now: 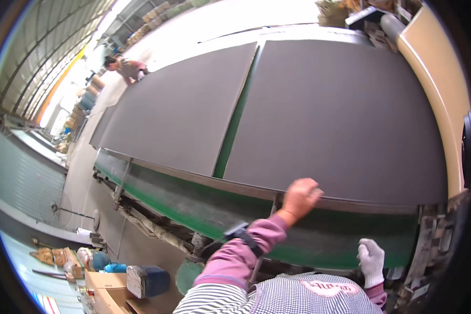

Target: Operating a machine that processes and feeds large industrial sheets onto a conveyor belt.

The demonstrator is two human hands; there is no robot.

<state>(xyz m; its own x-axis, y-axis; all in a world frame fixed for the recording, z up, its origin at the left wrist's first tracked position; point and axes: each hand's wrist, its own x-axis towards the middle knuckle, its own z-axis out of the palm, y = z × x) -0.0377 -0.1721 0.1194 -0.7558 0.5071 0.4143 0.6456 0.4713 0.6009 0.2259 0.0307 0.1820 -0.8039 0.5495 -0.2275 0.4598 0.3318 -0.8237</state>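
Observation:
A wide dark grey sheet (335, 115) lies flat on a green conveyor belt (238, 125). My left hand (301, 199), bare, is at its near edge, with fingers curled together and slightly blurred. Whether those fingers touch the sheet or pinch something small, I cannot tell. To the left, past a narrow green gap, lies a second dark grey sheet (178, 110). My right hand (371, 259), in a pale knitted glove, is closed in a loose fist close to my body. Nothing shows in it, and it is apart from the sheets.
A beige curved machine cover (437, 89) bounds the belt on the right. The metal frame (152, 227) runs along the near side. Another person (125, 68) bends at the far left end. Cardboard boxes (107, 293) and a blue container (149, 281) stand at lower left.

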